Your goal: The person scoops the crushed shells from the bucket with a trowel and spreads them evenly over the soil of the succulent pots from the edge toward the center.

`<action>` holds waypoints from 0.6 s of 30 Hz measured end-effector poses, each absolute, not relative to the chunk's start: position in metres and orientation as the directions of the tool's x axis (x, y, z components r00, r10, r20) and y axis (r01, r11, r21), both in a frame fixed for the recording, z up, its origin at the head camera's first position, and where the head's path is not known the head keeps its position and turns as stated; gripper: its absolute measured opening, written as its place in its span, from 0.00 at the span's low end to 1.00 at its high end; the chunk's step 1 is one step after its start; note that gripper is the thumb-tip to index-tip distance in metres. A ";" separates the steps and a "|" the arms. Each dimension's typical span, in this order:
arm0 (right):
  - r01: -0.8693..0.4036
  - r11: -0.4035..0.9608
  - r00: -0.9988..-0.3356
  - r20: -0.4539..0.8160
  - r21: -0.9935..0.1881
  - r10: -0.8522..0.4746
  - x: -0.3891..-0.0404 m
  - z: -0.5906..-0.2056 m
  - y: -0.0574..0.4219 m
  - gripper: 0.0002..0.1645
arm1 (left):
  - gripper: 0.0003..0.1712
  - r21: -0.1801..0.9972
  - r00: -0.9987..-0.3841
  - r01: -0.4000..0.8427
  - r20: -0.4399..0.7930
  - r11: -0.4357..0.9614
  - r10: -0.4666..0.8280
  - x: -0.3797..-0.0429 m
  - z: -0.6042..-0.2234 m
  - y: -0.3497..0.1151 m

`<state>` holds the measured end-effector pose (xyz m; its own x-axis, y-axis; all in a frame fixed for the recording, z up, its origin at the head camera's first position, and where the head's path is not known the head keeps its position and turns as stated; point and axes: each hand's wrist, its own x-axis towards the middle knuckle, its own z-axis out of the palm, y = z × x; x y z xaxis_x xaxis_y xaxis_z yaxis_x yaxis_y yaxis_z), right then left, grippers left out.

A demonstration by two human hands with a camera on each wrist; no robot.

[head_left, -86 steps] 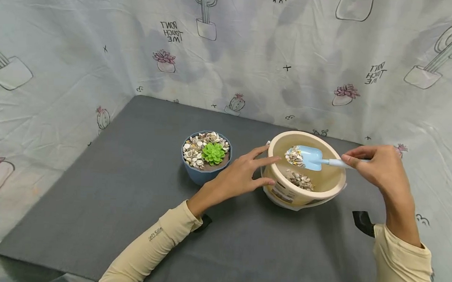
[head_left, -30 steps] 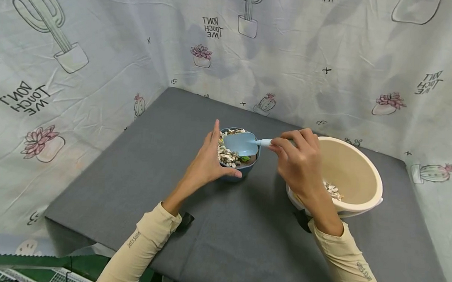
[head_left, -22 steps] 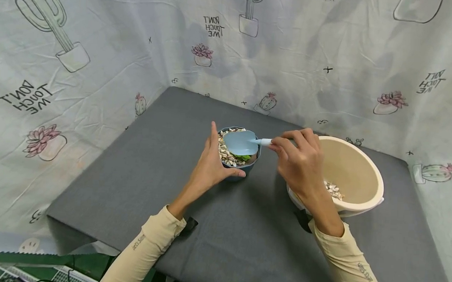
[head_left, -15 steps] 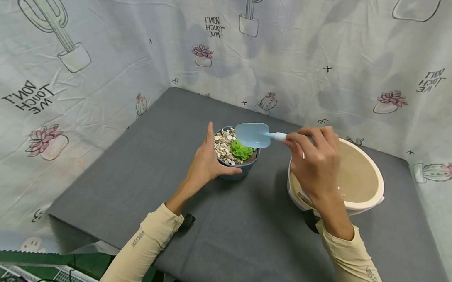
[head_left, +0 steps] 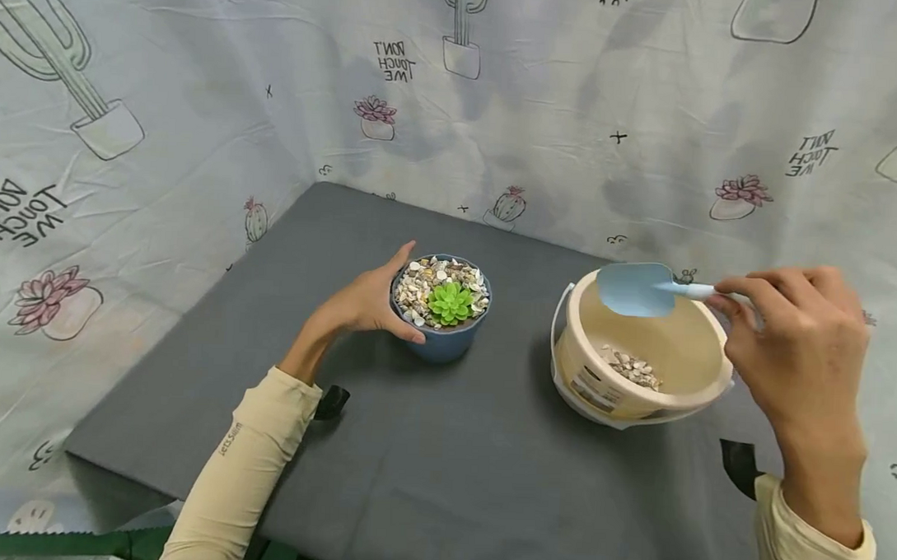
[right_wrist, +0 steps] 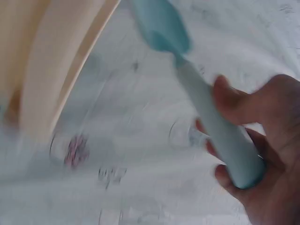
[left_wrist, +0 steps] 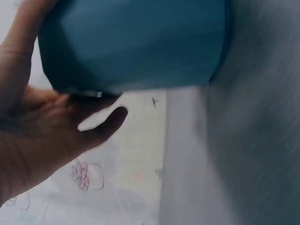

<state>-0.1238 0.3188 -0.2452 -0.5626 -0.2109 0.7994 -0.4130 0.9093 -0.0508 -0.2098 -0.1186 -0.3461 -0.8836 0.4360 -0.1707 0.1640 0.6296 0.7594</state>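
A blue flowerpot (head_left: 440, 346) stands on the grey table, with a bright green succulent (head_left: 450, 303) among small pale shells and stones (head_left: 417, 289). My left hand (head_left: 366, 300) holds the pot from its left side, thumb at the front wall and fingers toward the back. The left wrist view shows the pot's wall (left_wrist: 136, 47) close up. In my right hand (head_left: 802, 350) is a small light-blue trowel (head_left: 636, 290), gripped by its pale handle (right_wrist: 220, 126). Its blade, with no shells visible on it, hangs over a cream bucket (head_left: 581, 350).
More shells (head_left: 631, 369) lie at the bottom of the bucket, whose white bail handle (head_left: 554, 333) hangs down outside. Cactus-printed cloth (head_left: 544, 94) walls the table's back and sides. The table's front-left edge (head_left: 123, 475) drops off near my left sleeve.
The trowel, above the pot earlier, has moved right to over the bucket. More shells now show around the succulent's right side. My left hand stays at the pot. The head view has shifted.
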 end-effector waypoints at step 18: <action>-0.496 0.774 -0.659 0.410 0.393 -0.630 -0.181 -0.304 0.335 0.15 | 0.46 0.643 -0.767 0.566 0.182 0.516 0.615 -0.159 -0.316 0.068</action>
